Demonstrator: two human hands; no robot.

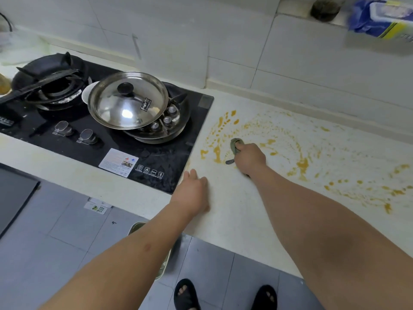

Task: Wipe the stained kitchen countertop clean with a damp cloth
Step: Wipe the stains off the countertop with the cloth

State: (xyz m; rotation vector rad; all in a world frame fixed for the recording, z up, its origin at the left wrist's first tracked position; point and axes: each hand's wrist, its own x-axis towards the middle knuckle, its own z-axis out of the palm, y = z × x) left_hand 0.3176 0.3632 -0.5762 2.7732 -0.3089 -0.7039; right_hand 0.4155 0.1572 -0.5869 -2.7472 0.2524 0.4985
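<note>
Where the pale countertop (pixel 234 209) meets the right edge of the black gas hob (pixel 156 157), one grey-green cloth (pixel 235 147) is gripped in the curled fingers of the right hand (pixel 250 158) and pressed to the surface among orange-yellow stains (pixel 301 164). One left hand (pixel 193 193) is laid flat just off the hob's near right corner, fingers straight and spread slightly, nothing held. Listed on the hob: one steel lid (pixel 128 100) tilted over one pan (pixel 161 128), two control knobs (pixel 87 136), one bare burner grate (pixel 53 86). Stains are spread rightward from the hob.
</note>
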